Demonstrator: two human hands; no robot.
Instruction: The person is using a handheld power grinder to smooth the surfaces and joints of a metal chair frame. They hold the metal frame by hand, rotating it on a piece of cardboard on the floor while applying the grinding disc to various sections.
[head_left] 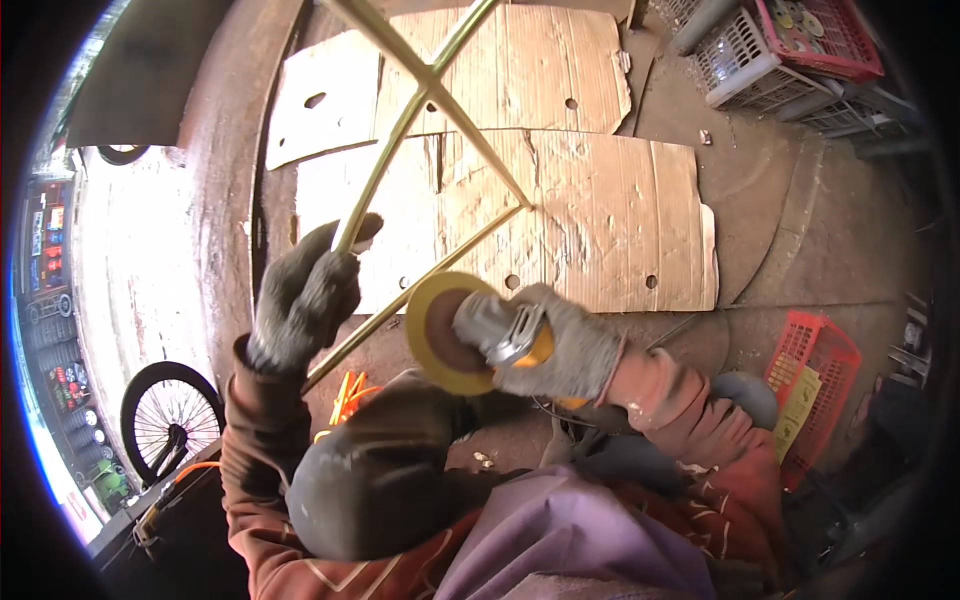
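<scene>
Head view looks down on me crouched over a floor covered with flattened cardboard sheets (580, 220). My left hand (300, 300), in a dark knit glove, has its fingers wrapped tight around one bar of a yellow-painted metal rod frame (420, 100), near the centre left of the frame; the bar runs from my grip up toward the top edge, where it crosses a second bar. A third bar slants from below my left hand up to the middle of the picture, where it meets the crossing bar.

My right hand (560, 345), in a grey glove, is clamped on the body of an angle grinder (500, 340), fingers closed over the housing. Its sanding disc (445, 335), yellow at the rim and brown in the middle, sits just beside the lower slanted bar, at or very near contact; I cannot tell whether it touches. No sparks show.

How much grinding is done is hard to judge: the bars all look evenly yellow, with no bare patch that I can make out, so I would guess most of the frame is left to work.

A red plastic crate (815, 375) stands at the right, white and red baskets (780, 45) lie at the upper right, and a bicycle wheel (170, 415) shows at the lower left.
</scene>
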